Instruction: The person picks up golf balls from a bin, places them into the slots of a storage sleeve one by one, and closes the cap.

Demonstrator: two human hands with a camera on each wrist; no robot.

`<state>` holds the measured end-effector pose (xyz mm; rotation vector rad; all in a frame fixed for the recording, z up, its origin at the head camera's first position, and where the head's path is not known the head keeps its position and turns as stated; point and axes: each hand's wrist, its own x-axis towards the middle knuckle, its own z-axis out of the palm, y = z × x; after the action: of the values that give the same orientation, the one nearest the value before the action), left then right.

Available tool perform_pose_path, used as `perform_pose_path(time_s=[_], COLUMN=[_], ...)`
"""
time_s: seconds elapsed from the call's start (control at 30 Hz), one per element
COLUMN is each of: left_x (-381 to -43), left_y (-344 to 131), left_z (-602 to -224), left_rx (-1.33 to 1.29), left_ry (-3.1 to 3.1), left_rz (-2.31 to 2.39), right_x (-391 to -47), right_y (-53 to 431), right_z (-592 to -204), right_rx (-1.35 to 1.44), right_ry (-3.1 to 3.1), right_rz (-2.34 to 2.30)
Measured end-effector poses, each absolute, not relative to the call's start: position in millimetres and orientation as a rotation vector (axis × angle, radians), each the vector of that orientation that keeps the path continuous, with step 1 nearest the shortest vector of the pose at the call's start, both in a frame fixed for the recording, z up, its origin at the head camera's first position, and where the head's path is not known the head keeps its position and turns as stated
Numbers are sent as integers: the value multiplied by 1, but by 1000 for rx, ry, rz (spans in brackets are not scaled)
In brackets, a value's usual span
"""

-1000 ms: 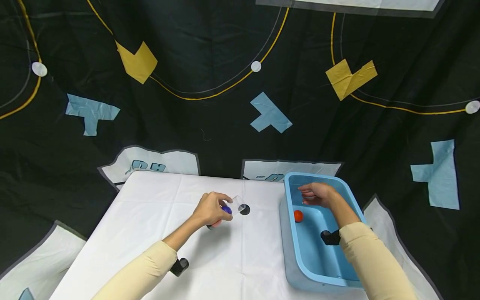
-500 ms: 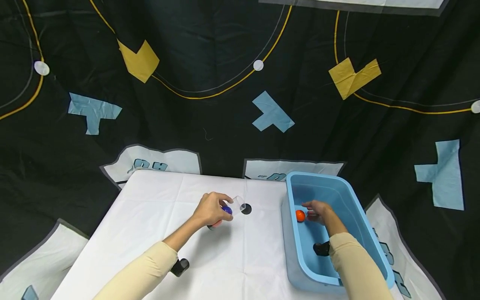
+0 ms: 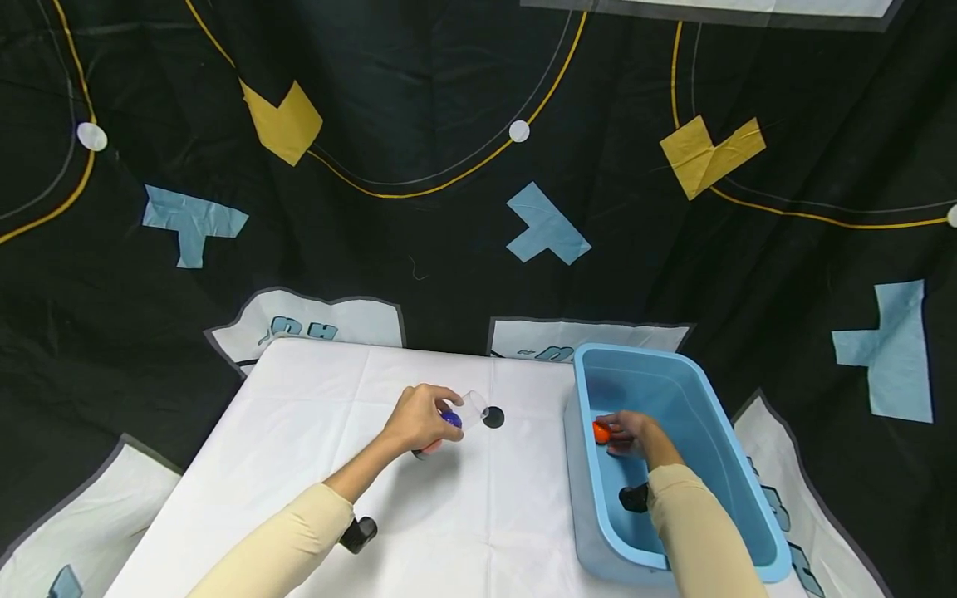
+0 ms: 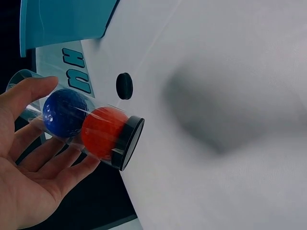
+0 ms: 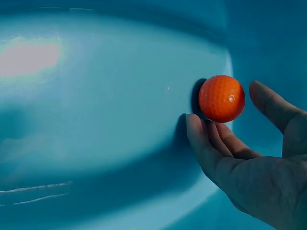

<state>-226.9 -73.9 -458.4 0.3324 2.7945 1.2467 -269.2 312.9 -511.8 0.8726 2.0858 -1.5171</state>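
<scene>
In the bin [image 3: 676,386], the right hand [image 5: 254,175] is spread beside an ungripped ball [image 5: 221,98]; the left hand [image 3: 417,418] grips a tube [image 4: 84,122].

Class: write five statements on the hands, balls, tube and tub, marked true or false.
1. The left hand holds a clear tube. True.
2. Both balls in it are blue. False: there's a blue ball and a red-orange ball.
3. An orange ball lies inside the blue tub. True.
4. A black disc lies in the tub. False: the black disc is on the white table.
5. The right hand is outside the tub. False: the right hand is inside it.
</scene>
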Motion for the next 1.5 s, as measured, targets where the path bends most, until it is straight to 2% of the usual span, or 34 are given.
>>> perform_pose_path(time_s=[0.4,0.57,0.83,1.13,1.3,1.5], left_x=[-228,-228,-229,-230,-230,-230], left_y=[-69,-67,-66,-64,-62,-59], left_z=[-460,-458,-455,-454,-453,-451], left_rx=[368,364,352,349,353,371], left_ry=[2772,2777,2777,2781,2783,2794], left_rz=[1265,1242,1232,1226,1223,1228], right_x=[-268,-271,-281,-284,-285,-280], right_y=[325,327,318,283,253,210], right_z=[-505,-479,-416,-354,-348,-358], right_rx=[781,689,502,195,121,117], right_ry=[1992,2029,2148,2296,2291,2259], right_rz=[-1602,-1563,-1488,-1391,-1367,-1382])
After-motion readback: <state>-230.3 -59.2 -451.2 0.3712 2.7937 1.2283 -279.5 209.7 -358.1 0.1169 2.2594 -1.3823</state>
